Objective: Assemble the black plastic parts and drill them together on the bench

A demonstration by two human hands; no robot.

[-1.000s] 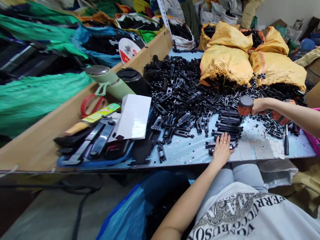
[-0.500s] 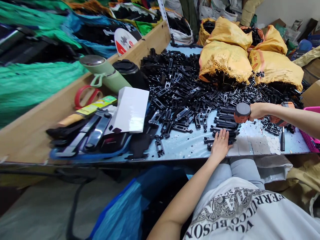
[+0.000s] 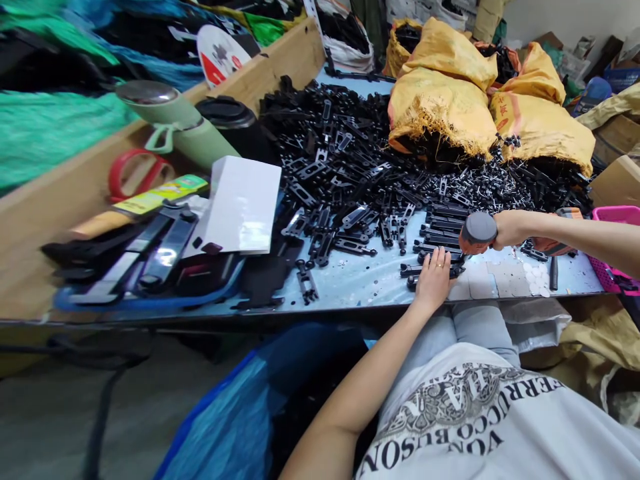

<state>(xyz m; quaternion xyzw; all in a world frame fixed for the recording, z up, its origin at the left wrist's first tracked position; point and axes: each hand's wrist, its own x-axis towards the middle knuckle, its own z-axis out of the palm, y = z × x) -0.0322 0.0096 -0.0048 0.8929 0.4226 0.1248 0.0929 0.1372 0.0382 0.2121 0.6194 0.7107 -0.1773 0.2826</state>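
Note:
My left hand (image 3: 434,277) lies flat with its fingers stretched over the near end of a row of long black parts (image 3: 443,230), pressing on them. My right hand (image 3: 510,229) is closed round the grip of an orange and grey cordless drill (image 3: 479,232). The drill's tip is mostly hidden by its round body, close to the right ends of the parts, just past my left fingertips. Beyond the row spreads a big heap of loose black slotted pieces (image 3: 320,180), with a pile of small screws (image 3: 493,183) on its right.
Yellow sacks (image 3: 443,107) stand at the back of the table. To the left are a green flask (image 3: 185,127), a black cup (image 3: 235,127), red tape (image 3: 135,175) and a white box (image 3: 245,203). A pink basket (image 3: 617,213) is at the right edge, a blue bag (image 3: 230,407) below.
My head has turned a little, so the scene sits further left and higher. The drill has come down nearer to the parts beside my left hand, which stays on the row.

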